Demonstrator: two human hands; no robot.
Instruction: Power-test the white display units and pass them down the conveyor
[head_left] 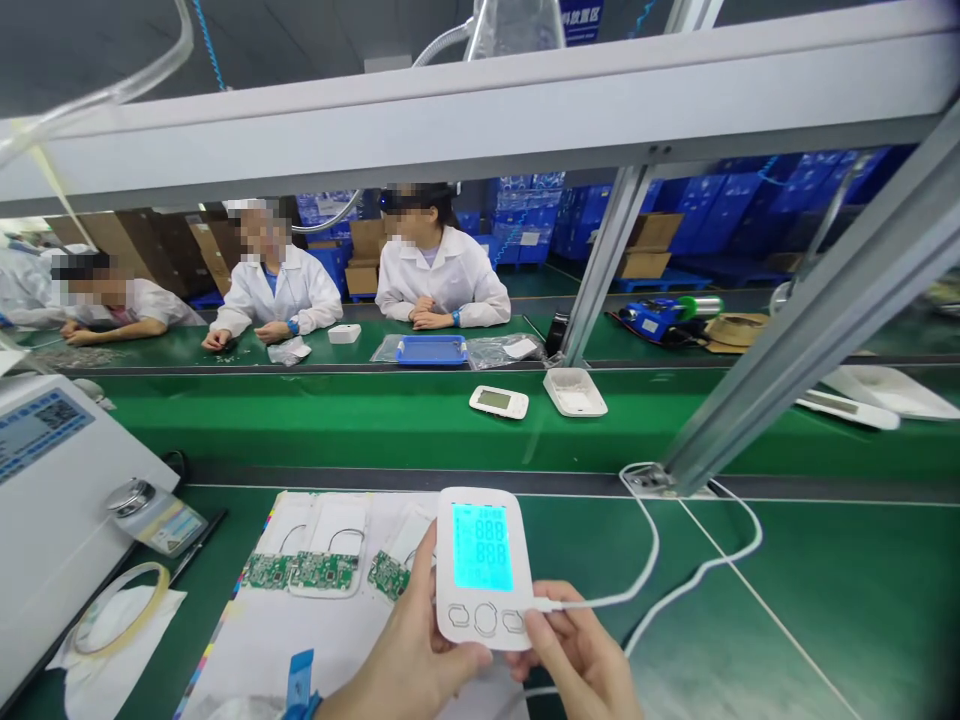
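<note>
Monitor: near centre, above the right edge of the white sheet (259, 650), its face tipped up; the white monitor (447, 575) is held between both hands.
Screen: the screen (482, 547) glows blue, with two rows that read like 888, so power-up looks done.
Left hand: the left hand (416, 645) is closed on the monitor, thumb along the near edge, fingers along the left side.
Right hand: the right hand (581, 655) is closed about the plug (549, 604) at the monitor's lower right; whether it also squeezes the case, I cannot tell.
Cable: the white cable (651, 550) runs off right and loops by the post (750, 400); the hook-up seems made, the plug meeting the case.
Back: hidden, so I cannot tell whether the case is closed up.
Boards: three green boards (324, 571) lie on the sheet's far part, with white panels and dark wires; these look not yet cased, so work on them seems left.
Belt: on the far green belt (300, 420), a white unit (499, 402) with an unlit display lies left of an open shell (575, 392).
</note>
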